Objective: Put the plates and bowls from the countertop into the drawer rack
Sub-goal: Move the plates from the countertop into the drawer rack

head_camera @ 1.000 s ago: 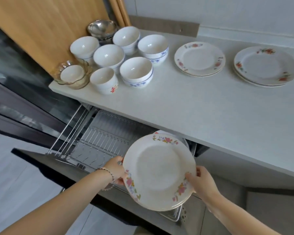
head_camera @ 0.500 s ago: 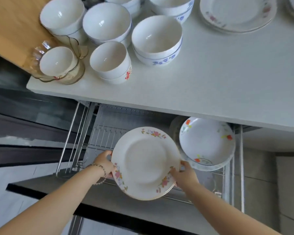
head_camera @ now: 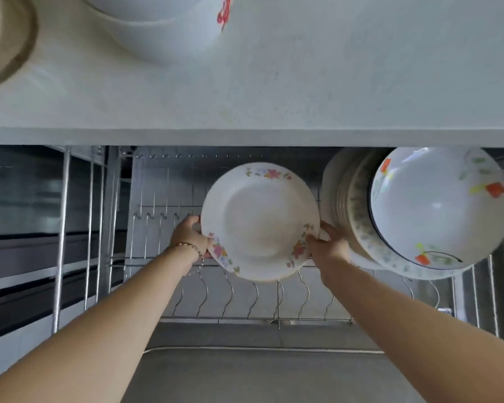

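Note:
I hold a white plate with pink flowers on its rim (head_camera: 259, 221) upright over the wire drawer rack (head_camera: 230, 298). My left hand (head_camera: 190, 235) grips its left edge and my right hand (head_camera: 328, 247) grips its right edge. Just to the right, several plates stand on edge in the rack (head_camera: 344, 205), with a deep white dish with orange flowers (head_camera: 440, 207) leaning in front of them. On the countertop (head_camera: 303, 82) above, a white bowl with a red mark (head_camera: 163, 27) shows at the top edge.
A glass bowl (head_camera: 3, 45) sits at the countertop's top left corner. The rack's wire slots left of the held plate (head_camera: 157, 222) and the front row (head_camera: 245, 295) stand free. The drawer's grey front panel (head_camera: 259, 370) lies below my arms.
The view has dropped close to the drawer. Both hands have carried the flowered plate deeper into the rack, beside the standing plates at the right.

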A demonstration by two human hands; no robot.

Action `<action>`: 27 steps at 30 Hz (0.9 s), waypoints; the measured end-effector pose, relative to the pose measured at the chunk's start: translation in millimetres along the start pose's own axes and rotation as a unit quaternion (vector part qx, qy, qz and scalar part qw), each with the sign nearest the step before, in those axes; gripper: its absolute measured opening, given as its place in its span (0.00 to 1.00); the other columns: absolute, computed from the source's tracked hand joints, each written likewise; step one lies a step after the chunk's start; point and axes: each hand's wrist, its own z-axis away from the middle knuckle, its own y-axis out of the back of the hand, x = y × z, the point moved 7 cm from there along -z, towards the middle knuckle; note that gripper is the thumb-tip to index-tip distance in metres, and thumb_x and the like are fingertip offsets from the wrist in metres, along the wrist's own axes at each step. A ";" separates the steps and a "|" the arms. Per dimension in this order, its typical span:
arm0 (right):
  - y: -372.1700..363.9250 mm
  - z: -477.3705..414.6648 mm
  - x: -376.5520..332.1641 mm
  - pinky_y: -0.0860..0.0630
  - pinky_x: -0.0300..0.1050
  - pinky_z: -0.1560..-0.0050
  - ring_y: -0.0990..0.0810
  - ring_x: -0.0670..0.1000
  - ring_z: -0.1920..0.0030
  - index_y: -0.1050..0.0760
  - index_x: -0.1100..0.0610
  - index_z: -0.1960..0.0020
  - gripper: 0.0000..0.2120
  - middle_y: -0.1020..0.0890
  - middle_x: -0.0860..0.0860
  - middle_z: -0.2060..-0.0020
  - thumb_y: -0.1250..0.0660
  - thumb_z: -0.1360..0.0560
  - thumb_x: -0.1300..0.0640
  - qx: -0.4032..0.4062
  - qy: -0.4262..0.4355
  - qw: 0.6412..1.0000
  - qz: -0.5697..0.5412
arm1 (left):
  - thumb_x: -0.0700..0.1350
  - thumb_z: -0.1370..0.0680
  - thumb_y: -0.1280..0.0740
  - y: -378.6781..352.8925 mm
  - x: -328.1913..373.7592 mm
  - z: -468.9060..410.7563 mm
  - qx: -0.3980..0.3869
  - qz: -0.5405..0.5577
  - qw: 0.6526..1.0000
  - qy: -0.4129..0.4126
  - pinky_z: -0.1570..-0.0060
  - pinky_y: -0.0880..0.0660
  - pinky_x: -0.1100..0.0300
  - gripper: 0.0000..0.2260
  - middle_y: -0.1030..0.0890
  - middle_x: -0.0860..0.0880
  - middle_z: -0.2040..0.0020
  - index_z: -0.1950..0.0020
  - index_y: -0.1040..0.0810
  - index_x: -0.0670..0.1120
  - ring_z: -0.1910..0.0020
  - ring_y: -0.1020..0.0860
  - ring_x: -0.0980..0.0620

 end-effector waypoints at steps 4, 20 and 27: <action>-13.3 -12.3 -5.2 0.32 0.36 0.65 0.26 0.50 0.61 0.28 0.56 0.33 0.25 0.20 0.54 0.54 0.33 0.28 0.67 0.023 0.009 0.996 -0.081 | 0.29 0.27 0.33 4.3 14.9 -28.3 0.023 0.004 1.000 -0.019 0.48 0.20 0.45 0.24 0.23 0.40 0.36 0.33 0.30 0.41 0.41 0.22 0.39; -29.3 -3.2 0.6 0.20 0.60 0.49 0.16 0.64 0.56 0.20 0.53 0.59 0.11 0.18 0.56 0.67 0.39 0.23 0.60 0.050 -0.021 0.995 -0.081 | 0.35 0.26 0.34 -12.6 12.0 -19.1 0.074 -0.019 0.995 -0.066 0.40 0.26 0.53 0.22 0.19 0.42 0.40 0.32 0.29 0.44 0.41 0.21 0.44; -23.2 -13.5 3.8 0.33 0.39 0.69 0.19 0.60 0.59 0.17 0.60 0.56 0.12 0.17 0.58 0.64 0.40 0.27 0.64 0.038 -0.018 0.999 0.015 | 0.36 0.29 0.30 -14.2 4.9 -11.6 0.100 -0.005 0.995 -0.019 0.39 0.25 0.50 0.25 0.19 0.43 0.41 0.32 0.29 0.47 0.42 0.21 0.42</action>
